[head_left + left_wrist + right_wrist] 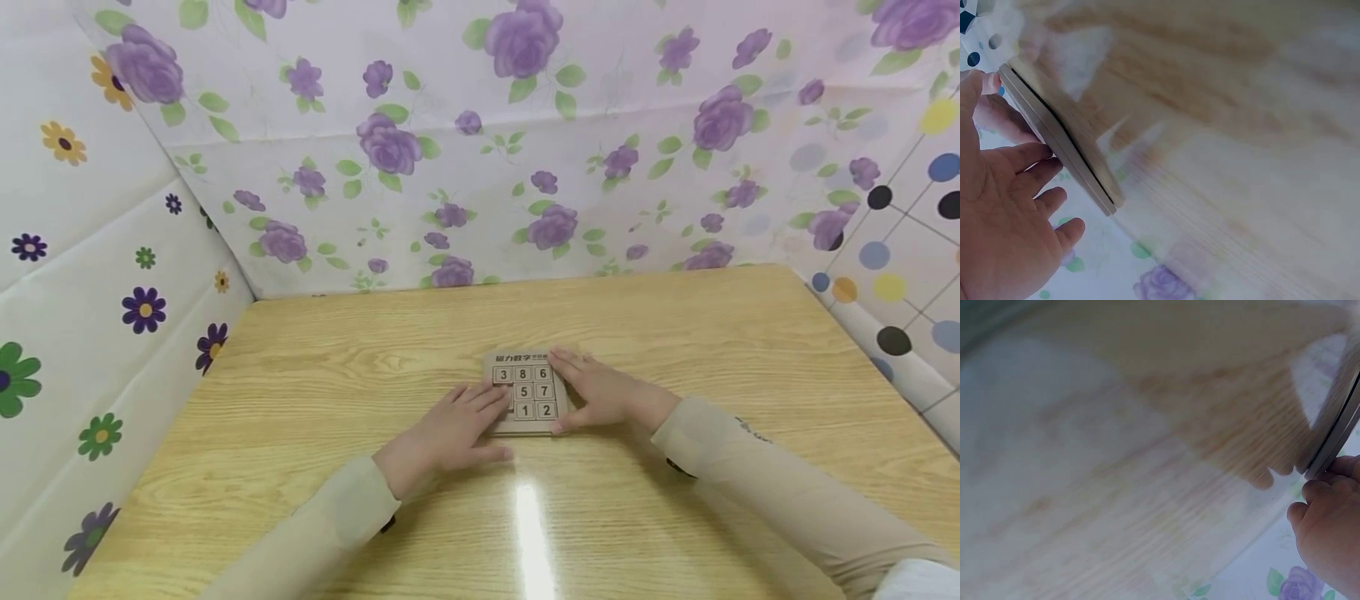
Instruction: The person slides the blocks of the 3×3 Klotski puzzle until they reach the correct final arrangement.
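A flat wooden number slide puzzle (525,427) lies on the table, its tiles reading 3, 8, 6 on top, with 5, 7, 1 and 2 visible below. My left hand (453,429) reaches in from the left, outstretched fingertips touching the left-column tiles and covering some of them. At the right edge my right hand (603,396) holds the frame, fingers by the upper corner and thumb by the lower one. The left wrist view shows the puzzle's side edge (1065,145) beside the left fingers. In the right wrist view, the right fingers (1329,494) curl at its edge.
The wooden table (337,350) has a bright light streak near the front. Behind it hangs a purple-flowered cloth (390,150). A cloth with scattered flowers (142,308) covers the left side, and a dotted one (900,250) the right.
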Motion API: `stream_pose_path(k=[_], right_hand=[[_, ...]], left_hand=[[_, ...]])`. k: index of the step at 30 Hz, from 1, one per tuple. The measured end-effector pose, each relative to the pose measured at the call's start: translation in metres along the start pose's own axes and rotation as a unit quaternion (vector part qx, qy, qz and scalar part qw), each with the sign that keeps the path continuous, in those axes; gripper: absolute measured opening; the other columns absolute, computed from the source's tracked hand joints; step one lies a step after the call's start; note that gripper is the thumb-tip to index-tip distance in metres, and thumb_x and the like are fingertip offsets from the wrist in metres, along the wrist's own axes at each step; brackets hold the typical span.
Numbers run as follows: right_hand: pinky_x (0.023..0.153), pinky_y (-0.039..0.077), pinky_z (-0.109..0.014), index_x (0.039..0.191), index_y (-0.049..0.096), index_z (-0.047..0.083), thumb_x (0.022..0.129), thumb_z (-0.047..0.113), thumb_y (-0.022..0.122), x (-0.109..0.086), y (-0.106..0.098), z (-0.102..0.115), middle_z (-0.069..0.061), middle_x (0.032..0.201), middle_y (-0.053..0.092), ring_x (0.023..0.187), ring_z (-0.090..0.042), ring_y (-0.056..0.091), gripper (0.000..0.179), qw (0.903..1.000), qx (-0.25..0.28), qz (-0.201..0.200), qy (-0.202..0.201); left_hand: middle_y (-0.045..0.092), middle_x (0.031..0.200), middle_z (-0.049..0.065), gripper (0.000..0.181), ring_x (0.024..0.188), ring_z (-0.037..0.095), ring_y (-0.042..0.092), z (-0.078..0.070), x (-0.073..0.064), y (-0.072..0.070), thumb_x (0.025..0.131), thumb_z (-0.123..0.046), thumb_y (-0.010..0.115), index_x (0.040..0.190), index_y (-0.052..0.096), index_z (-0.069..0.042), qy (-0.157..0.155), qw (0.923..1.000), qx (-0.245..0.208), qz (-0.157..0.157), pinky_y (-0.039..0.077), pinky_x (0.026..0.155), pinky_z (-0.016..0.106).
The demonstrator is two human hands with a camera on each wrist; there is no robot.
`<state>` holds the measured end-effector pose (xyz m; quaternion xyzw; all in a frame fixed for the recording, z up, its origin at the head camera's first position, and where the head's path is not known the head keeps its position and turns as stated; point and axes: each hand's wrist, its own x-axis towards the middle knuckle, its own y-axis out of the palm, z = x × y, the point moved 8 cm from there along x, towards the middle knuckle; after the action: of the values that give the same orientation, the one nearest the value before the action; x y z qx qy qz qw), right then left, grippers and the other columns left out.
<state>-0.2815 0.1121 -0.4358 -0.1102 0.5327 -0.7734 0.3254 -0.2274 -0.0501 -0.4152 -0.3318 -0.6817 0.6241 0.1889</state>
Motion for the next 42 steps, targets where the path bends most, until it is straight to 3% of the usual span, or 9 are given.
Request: stream_pose_path(k=[15, 24, 33, 42], right_hand=[[0.118, 0.009, -0.054, 0.152, 0.011, 0.002, 0.073, 0.067, 0.064, 0.001, 0.0, -0.001, -0.016, 0.159, 0.005, 0.146, -0.037, 0.008, 0.115, 1.0, -0.005, 0.001, 0.005], [0.117, 0.009, -0.054, 0.152, 0.011, 0.002, 0.074, 0.066, 0.064, -0.002, -0.002, 0.0, -0.015, 0.159, 0.004, 0.145, -0.038, 0.008, 0.114, 1.0, -0.001, 0.001, 0.008], [0.118, 0.009, -0.053, 0.152, 0.011, 0.003, 0.074, 0.067, 0.064, -0.001, 0.001, 0.002, -0.014, 0.16, 0.004, 0.146, -0.036, 0.008, 0.114, 0.9999, 0.005, 0.007, 0.007], [0.118, 0.009, -0.053, 0.152, 0.011, 0.003, 0.074, 0.068, 0.064, -0.001, 0.0, 0.0, -0.013, 0.16, 0.004, 0.145, -0.038, 0.008, 0.114, 0.9999, 0.003, 0.003, 0.009]], left_hand=[[0.027, 0.156, 0.009, 0.081, 0.145, 0.029, 0.019, -0.01, -0.013, 0.003, 0.091, -0.058, 0.049, 0.149, 0.029, -0.006, 0.011, 0.9998, -0.019, 0.002, 0.017, 0.118, 0.05], [0.028, 0.155, 0.01, 0.081, 0.144, 0.03, 0.022, 0.0, 0.004, -0.01, 0.09, -0.057, 0.052, 0.148, 0.03, -0.006, 0.001, 0.9995, -0.024, -0.018, 0.017, 0.118, 0.051], [0.027, 0.156, 0.011, 0.087, 0.145, 0.029, 0.019, 0.013, 0.02, -0.003, 0.088, -0.064, 0.049, 0.149, 0.028, -0.006, -0.021, 0.9995, -0.017, -0.015, 0.017, 0.118, 0.051], [0.028, 0.156, 0.008, 0.086, 0.146, 0.027, 0.02, 0.015, 0.023, -0.002, 0.088, -0.063, 0.049, 0.15, 0.028, -0.006, -0.026, 0.9995, -0.016, -0.01, 0.015, 0.119, 0.05]])
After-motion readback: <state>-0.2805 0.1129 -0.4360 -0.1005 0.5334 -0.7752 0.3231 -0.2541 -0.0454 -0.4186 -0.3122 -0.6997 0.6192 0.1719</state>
